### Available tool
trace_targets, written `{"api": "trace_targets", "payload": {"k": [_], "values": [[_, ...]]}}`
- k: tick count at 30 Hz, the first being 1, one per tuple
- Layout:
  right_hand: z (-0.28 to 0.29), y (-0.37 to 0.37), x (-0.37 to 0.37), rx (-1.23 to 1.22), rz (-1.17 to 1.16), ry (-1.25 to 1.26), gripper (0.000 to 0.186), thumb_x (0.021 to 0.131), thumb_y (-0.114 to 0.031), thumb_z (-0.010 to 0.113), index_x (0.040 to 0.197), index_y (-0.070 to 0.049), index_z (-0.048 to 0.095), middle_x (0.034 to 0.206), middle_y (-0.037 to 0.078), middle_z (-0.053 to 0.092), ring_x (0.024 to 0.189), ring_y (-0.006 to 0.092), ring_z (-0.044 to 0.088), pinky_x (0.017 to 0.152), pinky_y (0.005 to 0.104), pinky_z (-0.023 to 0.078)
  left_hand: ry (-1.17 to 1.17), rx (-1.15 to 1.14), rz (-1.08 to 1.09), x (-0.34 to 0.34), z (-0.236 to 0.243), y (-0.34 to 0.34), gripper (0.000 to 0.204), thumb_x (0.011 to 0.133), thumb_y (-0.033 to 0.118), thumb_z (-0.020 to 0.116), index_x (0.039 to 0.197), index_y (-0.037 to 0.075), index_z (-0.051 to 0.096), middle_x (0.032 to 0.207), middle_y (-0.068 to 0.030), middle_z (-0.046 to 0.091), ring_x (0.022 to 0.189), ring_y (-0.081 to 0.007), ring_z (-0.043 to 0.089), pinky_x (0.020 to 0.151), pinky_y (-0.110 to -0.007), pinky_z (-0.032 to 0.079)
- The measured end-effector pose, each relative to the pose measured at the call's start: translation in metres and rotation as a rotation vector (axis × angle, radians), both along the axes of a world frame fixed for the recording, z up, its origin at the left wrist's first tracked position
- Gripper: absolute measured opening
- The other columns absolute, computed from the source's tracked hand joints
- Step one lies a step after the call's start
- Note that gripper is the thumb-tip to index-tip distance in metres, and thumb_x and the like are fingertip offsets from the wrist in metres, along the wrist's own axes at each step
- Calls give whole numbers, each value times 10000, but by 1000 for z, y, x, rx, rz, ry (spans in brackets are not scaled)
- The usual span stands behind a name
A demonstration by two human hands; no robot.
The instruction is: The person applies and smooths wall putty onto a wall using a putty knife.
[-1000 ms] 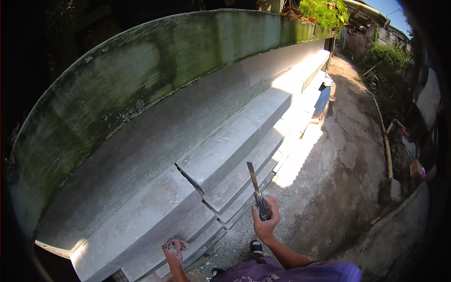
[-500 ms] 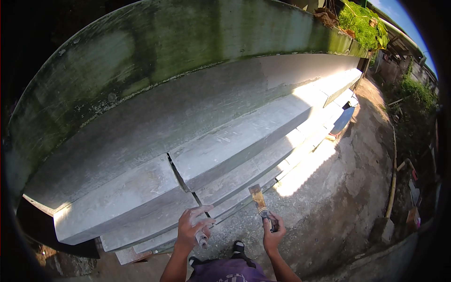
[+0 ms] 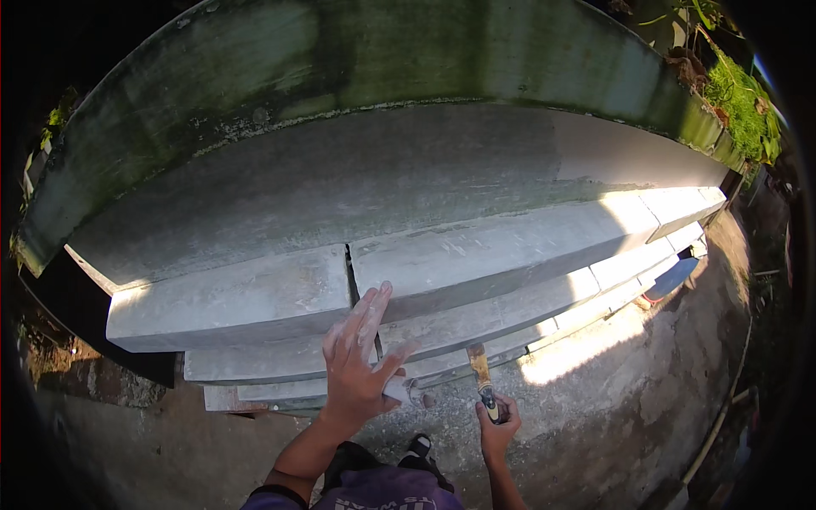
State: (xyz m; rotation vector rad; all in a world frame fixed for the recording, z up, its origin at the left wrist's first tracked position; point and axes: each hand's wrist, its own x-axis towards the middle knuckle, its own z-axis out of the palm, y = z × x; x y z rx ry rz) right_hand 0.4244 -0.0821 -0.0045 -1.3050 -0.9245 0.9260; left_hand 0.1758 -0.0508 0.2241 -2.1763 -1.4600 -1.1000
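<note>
My left hand (image 3: 353,365), dusted white, is raised in front of the stacked concrete slabs with several fingers stretched out. Its fingertips appear over the dark gap (image 3: 351,276) between two top slabs; whether they touch cannot be told. Against its lower side I hold a pale, tube-shaped roll (image 3: 397,389), partly hidden by the hand. To the right, my right hand (image 3: 497,425) grips a putty knife (image 3: 481,374) by its dark handle. The worn, rust-brown blade points up and away from me, its tip in front of the lower slabs.
Stepped concrete slabs (image 3: 246,293) run across in front of me, below a grey wall and a mossy green curved ledge (image 3: 391,55). Rough concrete floor (image 3: 595,425) lies to the right. A blue object (image 3: 673,279) rests by the far slabs, and a pipe (image 3: 721,429) lies along the right.
My left hand has risen toward the gap and straightened its fingers, the roll still with it. My right hand keeps the putty knife, nearly in place. The view has turned right.
</note>
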Motion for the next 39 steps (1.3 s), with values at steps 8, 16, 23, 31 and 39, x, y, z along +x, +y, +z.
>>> {"api": "trace_targets", "payload": {"k": [8,16,23,31,39], "values": [[-15,-41,-3,-5,-87,-31,316,814,97,730,1093,34,597,1002,72,663,907,101,627,812,247,499,143,-266,-402,47,12,32,563,577,139,819,1114,62,673,1582,-187,314,1479,-318,285,1184,-446,277],[-61,-107,6,-316,-85,185,264,1015,-294,552,874,-71,568,681,32,580,467,87,460,423,255,331,126,-990,-621,3,-218,-45,568,728,112,758,1276,85,612,1400,-167,542,1302,-343,506,1080,-441,404],[-139,-171,-3,-834,183,234,257,972,-256,571,836,-39,589,679,38,564,488,141,491,434,307,356,-529,-1171,-205,-116,-326,-206,387,878,195,719,1222,29,654,1181,-182,671,1122,-328,609,1027,-410,445],[-92,-191,-50,-742,223,199,181,913,-191,571,914,-11,577,723,93,646,529,160,541,468,306,418,-610,-1151,-52,-196,-420,-253,416,897,130,651,1292,7,599,1272,-161,640,1190,-278,583,1063,-396,427],[42,-76,-21,36,156,293,258,997,-128,559,1210,-74,423,877,43,590,575,81,418,517,239,332,-691,-1026,-24,-167,-420,-238,336,937,64,492,1229,13,648,1114,-94,690,1044,-199,607,940,-333,475]]}}
